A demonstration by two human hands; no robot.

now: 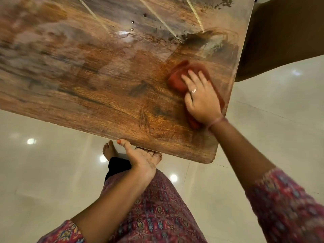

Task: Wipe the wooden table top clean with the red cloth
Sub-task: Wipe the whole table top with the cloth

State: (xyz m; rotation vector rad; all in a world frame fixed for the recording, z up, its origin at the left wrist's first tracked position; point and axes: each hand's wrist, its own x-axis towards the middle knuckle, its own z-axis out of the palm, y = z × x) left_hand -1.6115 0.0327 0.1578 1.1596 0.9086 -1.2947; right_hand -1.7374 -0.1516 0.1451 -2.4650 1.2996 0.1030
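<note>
The red cloth (pixel 180 79) is pressed flat under the open right hand (pixel 201 97) near the wooden table top's (pixel 87 76) right edge, mid-wipe, the left hand (pixel 142 158) clasped on the near edge, so the dark crumbs (pixel 184 36) beyond probably call for a forward sweep.

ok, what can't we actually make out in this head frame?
- Red cloth: mostly covered by the right hand and motion-blurred, so its shape is unclear.
- Left hand: fingers hidden beneath the table edge.
- Table's far and left parts: cut off by the frame and blurred.
- Dark specks near the far corner: too small to identify.
</note>
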